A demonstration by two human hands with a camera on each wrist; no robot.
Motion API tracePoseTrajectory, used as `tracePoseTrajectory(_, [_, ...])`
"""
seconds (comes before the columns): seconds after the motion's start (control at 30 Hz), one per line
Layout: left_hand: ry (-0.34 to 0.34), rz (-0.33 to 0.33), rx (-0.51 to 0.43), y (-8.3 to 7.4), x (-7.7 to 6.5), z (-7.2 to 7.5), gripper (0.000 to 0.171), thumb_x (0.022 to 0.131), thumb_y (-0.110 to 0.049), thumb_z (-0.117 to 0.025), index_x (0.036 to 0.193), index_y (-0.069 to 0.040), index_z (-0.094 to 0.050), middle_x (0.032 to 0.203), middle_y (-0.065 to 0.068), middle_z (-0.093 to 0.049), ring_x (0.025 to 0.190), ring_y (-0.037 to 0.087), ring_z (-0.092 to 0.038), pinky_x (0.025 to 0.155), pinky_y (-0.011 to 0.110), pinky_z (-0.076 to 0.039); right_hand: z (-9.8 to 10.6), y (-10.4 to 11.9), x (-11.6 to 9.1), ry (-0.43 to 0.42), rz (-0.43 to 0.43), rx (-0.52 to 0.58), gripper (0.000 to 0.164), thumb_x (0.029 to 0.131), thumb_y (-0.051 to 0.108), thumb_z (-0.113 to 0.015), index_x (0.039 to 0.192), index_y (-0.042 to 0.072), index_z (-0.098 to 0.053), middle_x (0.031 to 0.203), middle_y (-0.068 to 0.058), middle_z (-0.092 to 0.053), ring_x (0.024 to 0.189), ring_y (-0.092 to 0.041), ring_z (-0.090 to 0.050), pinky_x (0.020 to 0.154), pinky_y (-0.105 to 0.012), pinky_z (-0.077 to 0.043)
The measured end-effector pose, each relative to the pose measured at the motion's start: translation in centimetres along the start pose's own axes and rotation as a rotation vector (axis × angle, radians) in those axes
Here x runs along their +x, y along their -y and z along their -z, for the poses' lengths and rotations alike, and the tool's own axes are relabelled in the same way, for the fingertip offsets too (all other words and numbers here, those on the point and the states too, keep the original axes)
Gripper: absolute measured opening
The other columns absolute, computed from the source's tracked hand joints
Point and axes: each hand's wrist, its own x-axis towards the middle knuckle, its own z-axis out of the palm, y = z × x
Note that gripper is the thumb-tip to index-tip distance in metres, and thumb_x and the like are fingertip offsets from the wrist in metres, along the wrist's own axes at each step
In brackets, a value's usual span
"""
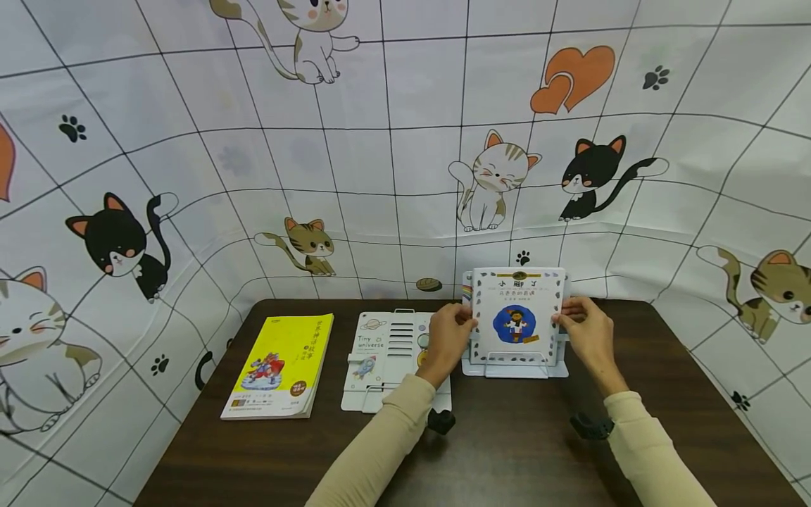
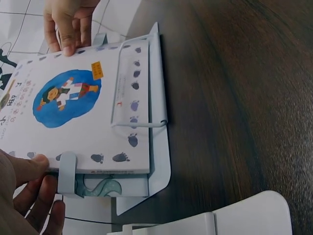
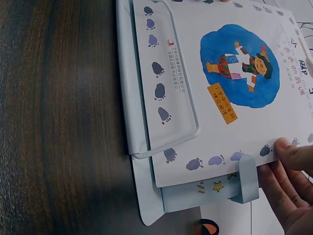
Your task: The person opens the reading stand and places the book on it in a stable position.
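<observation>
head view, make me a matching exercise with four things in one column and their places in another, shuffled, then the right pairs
1. yellow book
2. white book
3. left hand
4. right hand

A. propped up on a stand
B. at the white book's right edge
C. flat on the dark table
D. at the white book's left edge

Pairs: 1-C, 2-A, 3-D, 4-B
</observation>
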Motion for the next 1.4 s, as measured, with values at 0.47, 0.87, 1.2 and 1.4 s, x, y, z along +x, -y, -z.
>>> tracePoseTrajectory(0.47, [0.020,-0.060,-0.044,0.7,0.1,1.6,0.013,0.099,-0.011,-0.076,0.109,-0.004,-0.081,0.101,0.009,-0.080,0.085,0.015,-0.073,0.070,0.021,-0.056,0.1,0.7,-0.5,-0.072,0.026,0.058,0.021,0.099,0.009,-0.075,0.117,-0.001,-0.073,0.111,-0.022,-0.077,0.079,0.022,-0.051,0.070,-0.001,-0.043])
tracePoseTrajectory(0.87, [0.120,-0.049,-0.025,3.1,-0.6,10.7,0.017,0.107,-0.015,-0.066,0.115,-0.008,-0.078,0.098,0.007,-0.079,0.089,0.018,-0.073,0.082,0.031,-0.061,-2.4,5.8,-4.7,0.098,0.154,0.172,0.009,0.102,0.008,-0.072,0.106,0.000,-0.074,0.095,-0.022,-0.076,0.072,-0.005,-0.069,0.063,-0.015,-0.056])
tracePoseTrajectory(1.2, [0.135,0.027,0.093,5.7,-3.9,15.7,0.014,0.104,-0.012,-0.067,0.113,-0.009,-0.078,0.093,0.001,-0.077,0.085,0.012,-0.069,0.079,0.030,-0.058,-7.6,9.3,-8.9,0.406,0.288,0.098,0.005,0.100,0.013,-0.076,0.097,0.009,-0.075,0.084,0.000,-0.074,0.073,-0.008,-0.065,0.063,-0.023,-0.052])
tracePoseTrajectory(1.4, [0.223,0.098,0.173,7.0,-6.2,17.3,0.010,0.101,-0.007,-0.070,0.106,-0.007,-0.078,0.092,0.001,-0.077,0.078,0.009,-0.064,0.070,0.024,-0.053,-10.2,9.8,-10.5,0.548,0.344,0.019,0.006,0.098,0.014,-0.077,0.093,0.013,-0.074,0.081,0.005,-0.072,0.070,-0.002,-0.056,0.063,-0.022,-0.047])
